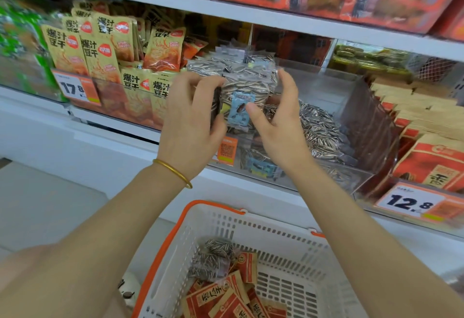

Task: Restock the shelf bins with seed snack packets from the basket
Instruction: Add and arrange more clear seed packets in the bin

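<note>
Closest sits the white basket [276, 232], red packets [226, 297] and a seed packet [213, 260] inside; above, over the clear shelf bin [324, 87], left hand [190, 114] and right hand [278, 122] each clasp a side of one seed-packet stack [248, 84], fingers curled.

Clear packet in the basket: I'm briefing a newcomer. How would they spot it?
Look below the shelves for the white basket with orange rim. Near its left wall lies the clear packet, showing striped seeds; its neighbours are red packets.
</note>
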### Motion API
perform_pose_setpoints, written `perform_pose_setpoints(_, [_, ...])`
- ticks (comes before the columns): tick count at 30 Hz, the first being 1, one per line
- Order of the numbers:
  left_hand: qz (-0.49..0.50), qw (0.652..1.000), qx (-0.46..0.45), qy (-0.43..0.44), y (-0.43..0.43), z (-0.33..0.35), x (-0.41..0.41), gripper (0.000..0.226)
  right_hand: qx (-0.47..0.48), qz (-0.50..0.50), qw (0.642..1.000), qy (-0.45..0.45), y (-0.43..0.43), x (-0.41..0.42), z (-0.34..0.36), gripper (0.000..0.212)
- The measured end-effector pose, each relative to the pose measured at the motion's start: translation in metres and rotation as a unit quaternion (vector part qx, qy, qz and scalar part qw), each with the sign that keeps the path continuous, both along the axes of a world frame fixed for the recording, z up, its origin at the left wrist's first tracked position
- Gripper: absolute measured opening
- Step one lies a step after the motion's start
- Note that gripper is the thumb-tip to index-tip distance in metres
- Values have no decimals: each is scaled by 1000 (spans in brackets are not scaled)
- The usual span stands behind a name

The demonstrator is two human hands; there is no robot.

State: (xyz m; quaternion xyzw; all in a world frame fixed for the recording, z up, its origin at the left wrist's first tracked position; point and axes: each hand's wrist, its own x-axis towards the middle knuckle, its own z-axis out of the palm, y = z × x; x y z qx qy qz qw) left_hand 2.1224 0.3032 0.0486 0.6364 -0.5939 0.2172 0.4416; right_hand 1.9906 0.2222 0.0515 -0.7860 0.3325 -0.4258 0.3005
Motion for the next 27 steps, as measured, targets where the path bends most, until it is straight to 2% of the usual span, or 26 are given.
perform_pose_setpoints(8, [21,999,20,-22,-1,-2,2,42,-25,-21,994,107,5,2,3,70])
perform_pose_setpoints(13, [15,1000,9,-19,0,-3,0,39,7,-1,997,72,0,-5,0,78])
perform_pose_setpoints(22, [-4,1000,-13,-19,4,-1,-4,29,28,-17,999,44,4,-10,-3,77])
perform_pose_setpoints(24, [-9,999,-18,-34,8,0,-8,27,3,-31,999,40,10,-16,-2,70])
perform_pose_setpoints(27, [-56,997,4,-45,23,-1,-22,20,-61,-36,997,-9,32,-38,-2,42])
